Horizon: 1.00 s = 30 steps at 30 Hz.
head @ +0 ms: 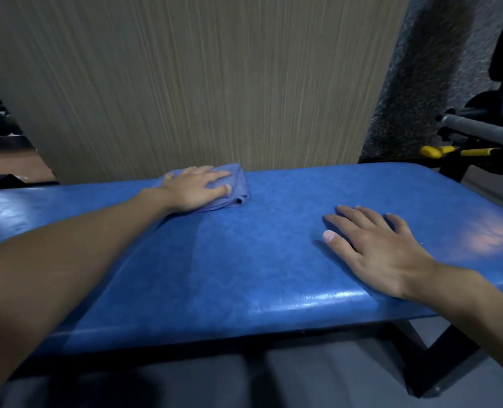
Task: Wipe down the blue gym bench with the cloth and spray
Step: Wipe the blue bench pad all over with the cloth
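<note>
The blue padded gym bench (259, 260) runs across the view from left to right. A folded blue cloth (240, 188) lies at the bench's far edge, left of centre. My left hand (194, 188) presses flat on top of the cloth, arm stretched over the pad. My right hand (373, 248) rests palm down on the bare pad to the right, fingers spread, holding nothing. No spray bottle is in view.
A beige wood-grain panel (191, 83) stands directly behind the bench. At the right, a grey-gripped handle (477, 129) and a yellow lever (450, 151) of a black machine stick out near the bench end. The bench's black frame legs (438, 360) show below right.
</note>
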Tool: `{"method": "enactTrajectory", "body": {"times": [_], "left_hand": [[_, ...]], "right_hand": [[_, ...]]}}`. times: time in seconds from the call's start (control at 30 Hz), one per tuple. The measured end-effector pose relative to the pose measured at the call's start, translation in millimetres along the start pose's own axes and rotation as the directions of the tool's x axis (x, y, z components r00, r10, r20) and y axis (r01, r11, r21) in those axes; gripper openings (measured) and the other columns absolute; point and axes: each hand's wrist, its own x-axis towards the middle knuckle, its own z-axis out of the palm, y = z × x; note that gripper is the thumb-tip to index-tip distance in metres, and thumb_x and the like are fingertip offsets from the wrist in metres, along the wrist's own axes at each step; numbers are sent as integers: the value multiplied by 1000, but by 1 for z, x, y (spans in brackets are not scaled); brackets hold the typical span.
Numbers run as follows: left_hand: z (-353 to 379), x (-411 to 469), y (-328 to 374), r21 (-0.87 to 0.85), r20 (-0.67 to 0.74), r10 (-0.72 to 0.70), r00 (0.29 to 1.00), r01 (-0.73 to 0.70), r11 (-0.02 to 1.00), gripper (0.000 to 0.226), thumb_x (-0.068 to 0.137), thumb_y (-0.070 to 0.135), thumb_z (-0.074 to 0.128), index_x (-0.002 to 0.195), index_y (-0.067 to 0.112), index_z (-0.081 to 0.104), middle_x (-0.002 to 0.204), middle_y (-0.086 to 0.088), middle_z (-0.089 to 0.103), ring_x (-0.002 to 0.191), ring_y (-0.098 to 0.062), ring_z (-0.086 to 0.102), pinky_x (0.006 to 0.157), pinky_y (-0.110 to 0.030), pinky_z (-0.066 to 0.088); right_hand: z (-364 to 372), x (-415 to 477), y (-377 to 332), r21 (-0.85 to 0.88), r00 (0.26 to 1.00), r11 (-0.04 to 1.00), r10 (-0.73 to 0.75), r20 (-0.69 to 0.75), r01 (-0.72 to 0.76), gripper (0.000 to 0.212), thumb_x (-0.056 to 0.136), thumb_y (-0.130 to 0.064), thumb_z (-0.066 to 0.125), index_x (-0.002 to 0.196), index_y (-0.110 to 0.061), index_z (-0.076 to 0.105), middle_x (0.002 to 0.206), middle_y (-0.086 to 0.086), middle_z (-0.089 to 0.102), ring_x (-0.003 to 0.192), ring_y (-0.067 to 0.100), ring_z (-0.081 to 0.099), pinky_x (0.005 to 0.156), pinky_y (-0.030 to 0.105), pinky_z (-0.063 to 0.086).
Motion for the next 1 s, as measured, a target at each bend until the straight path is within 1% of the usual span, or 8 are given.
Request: {"method": "enactTrajectory", "body": {"times": [0.2,0.37,0.47,0.53,0.63,0.77,0.87,1.0], "left_hand": [[10,-27,32,22,34,38,999,-39,999,61,87,76,19,146,60,18,165,13,11,152,-19,7,116,-63,5],[14,-119,91,94,67,424,903,-429,899,71,78,78,7,147,61,6,165,17,-1,152,-17,-2,118,-57,2],[7,-148,100,76,111,529,841,-538,839,63,87,72,15,148,59,3,164,18,-5,152,-14,-9,119,-54,-4],[-2,-151,91,17,80,512,855,-515,857,61,89,70,16,149,57,8,164,19,3,151,-9,-4,120,-53,0],[-16,-154,50,21,-58,389,919,-389,921,68,86,72,14,149,49,23,159,14,26,147,-9,18,118,-48,20],[-27,-154,-21,123,-40,36,999,-31,992,87,69,79,4,147,48,29,158,7,30,146,-15,26,112,-51,31],[-18,-149,-56,130,38,-105,994,99,987,83,68,84,2,145,58,19,160,7,24,148,-19,19,111,-61,26],[-9,-150,-74,78,66,-113,991,107,991,74,75,83,7,145,61,17,159,11,24,147,-14,20,112,-56,26]], "right_hand": [[2,2,1,0,1000,1000,-7,-13,7,69,86,-64,0,144,-39,27,155,-14,19,145,9,6,118,47,4],[2,2,2,53,1000,999,8,-9,-8,67,86,-61,0,143,-42,30,155,-15,22,145,8,10,117,46,5],[-2,3,-1,52,999,998,28,-26,-27,70,84,-61,0,142,-40,33,154,-15,27,144,10,15,117,48,7],[-6,3,-9,34,994,999,-7,-107,11,70,86,-63,6,143,-35,36,153,-12,31,144,10,17,118,49,8],[-12,-1,-48,41,957,972,-222,-186,233,77,79,-70,12,139,-32,42,151,-10,37,144,11,21,119,47,12],[-2,-1,-111,20,919,919,-394,-7,394,83,73,-79,5,147,-45,21,163,-9,11,150,19,3,119,53,2],[8,13,-118,-29,923,925,-375,91,379,83,71,-83,7,147,-51,10,164,-9,-2,150,20,-3,117,57,3],[7,57,-97,-33,969,969,-243,46,245,73,79,-80,18,145,-51,23,163,-13,8,149,16,7,117,53,11]]}}
